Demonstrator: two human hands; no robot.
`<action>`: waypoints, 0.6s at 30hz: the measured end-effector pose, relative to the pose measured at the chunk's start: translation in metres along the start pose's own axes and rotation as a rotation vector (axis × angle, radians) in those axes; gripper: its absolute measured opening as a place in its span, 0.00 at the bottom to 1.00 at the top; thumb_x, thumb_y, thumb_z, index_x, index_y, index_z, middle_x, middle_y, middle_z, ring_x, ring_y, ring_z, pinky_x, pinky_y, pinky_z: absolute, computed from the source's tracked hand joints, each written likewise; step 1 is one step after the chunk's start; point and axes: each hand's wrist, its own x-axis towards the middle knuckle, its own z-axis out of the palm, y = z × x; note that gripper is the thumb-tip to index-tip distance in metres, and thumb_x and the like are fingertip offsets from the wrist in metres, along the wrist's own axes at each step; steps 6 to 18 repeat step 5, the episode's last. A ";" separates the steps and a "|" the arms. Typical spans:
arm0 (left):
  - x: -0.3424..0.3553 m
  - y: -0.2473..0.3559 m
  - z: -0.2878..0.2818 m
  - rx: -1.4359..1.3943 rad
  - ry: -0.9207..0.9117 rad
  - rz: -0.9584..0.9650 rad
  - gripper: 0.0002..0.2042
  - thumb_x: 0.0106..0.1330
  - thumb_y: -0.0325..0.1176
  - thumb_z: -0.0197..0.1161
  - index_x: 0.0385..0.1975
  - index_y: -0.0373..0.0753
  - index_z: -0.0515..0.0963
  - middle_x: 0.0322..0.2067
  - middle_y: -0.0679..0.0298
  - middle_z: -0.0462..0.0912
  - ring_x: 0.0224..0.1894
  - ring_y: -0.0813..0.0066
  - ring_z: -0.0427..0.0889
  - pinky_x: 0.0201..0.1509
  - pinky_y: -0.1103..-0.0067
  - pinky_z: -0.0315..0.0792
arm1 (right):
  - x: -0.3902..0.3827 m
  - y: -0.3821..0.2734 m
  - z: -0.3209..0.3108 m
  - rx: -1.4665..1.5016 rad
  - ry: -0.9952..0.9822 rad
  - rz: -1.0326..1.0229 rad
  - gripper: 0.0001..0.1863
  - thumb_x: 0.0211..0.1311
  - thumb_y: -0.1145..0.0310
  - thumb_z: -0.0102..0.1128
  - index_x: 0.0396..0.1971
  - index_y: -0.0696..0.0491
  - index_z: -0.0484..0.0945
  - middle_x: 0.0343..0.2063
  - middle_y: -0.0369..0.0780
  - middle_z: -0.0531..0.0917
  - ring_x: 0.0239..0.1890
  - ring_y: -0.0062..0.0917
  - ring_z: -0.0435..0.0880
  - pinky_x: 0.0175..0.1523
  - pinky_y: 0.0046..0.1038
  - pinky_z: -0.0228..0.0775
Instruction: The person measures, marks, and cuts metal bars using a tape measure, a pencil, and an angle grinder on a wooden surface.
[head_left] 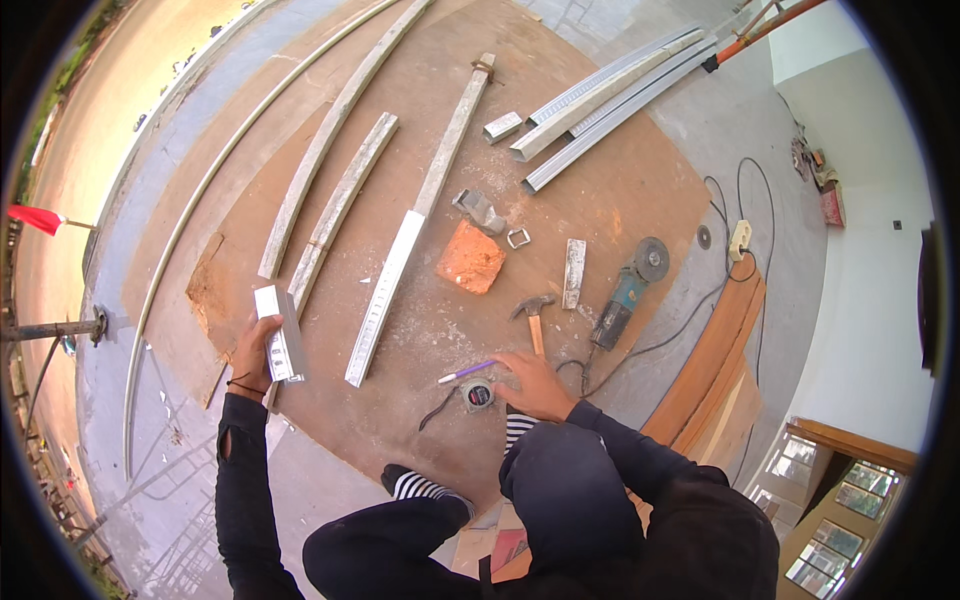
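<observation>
My left hand [254, 352] grips a short white metal channel [284, 345] with slots along one side, holding it up over the board's left edge. My right hand [538, 386] is low over the board, its fingers apart. Its fingertips are at the end of a purple pen [468, 372]; whether they touch it I cannot tell. Just below the pen lies a tape measure [479, 394] with a dark strap. Beyond the right hand a hammer [535, 318] lies with its wooden handle toward me. A long white slotted channel [386, 300] lies across the middle, against a grey bar [455, 140].
An angle grinder [630, 292] lies at right, its cord running to a power strip [740, 240]. Near the middle are an orange brick piece [470, 258] and a metal offcut [573, 273]. Several metal channels [610, 110] lie at the back right; wooden planks [712, 350] rest right.
</observation>
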 end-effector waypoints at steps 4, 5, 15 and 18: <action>-0.105 0.012 -0.013 -0.381 0.016 -0.016 0.32 0.61 0.43 0.61 0.64 0.38 0.63 0.55 0.51 0.76 0.49 0.61 0.82 0.54 0.71 0.78 | -0.027 -0.032 -0.084 0.226 0.077 0.379 0.25 0.55 0.58 0.66 0.51 0.55 0.77 0.34 0.45 0.83 0.35 0.36 0.84 0.40 0.35 0.74; -0.114 0.043 -0.006 -0.348 -0.014 -0.031 0.32 0.61 0.43 0.61 0.64 0.38 0.63 0.55 0.51 0.76 0.49 0.61 0.82 0.54 0.71 0.78 | -0.043 -0.037 -0.095 0.323 0.097 0.473 0.25 0.56 0.58 0.66 0.51 0.54 0.77 0.36 0.45 0.84 0.36 0.34 0.84 0.42 0.34 0.75; -0.114 0.043 -0.006 -0.348 -0.014 -0.031 0.32 0.61 0.43 0.61 0.64 0.38 0.63 0.55 0.51 0.76 0.49 0.61 0.82 0.54 0.71 0.78 | -0.043 -0.037 -0.095 0.323 0.097 0.473 0.25 0.56 0.58 0.66 0.51 0.54 0.77 0.36 0.45 0.84 0.36 0.34 0.84 0.42 0.34 0.75; -0.114 0.043 -0.006 -0.348 -0.014 -0.031 0.32 0.61 0.43 0.61 0.64 0.38 0.63 0.55 0.51 0.76 0.49 0.61 0.82 0.54 0.71 0.78 | -0.043 -0.037 -0.095 0.323 0.097 0.473 0.25 0.56 0.58 0.66 0.51 0.54 0.77 0.36 0.45 0.84 0.36 0.34 0.84 0.42 0.34 0.75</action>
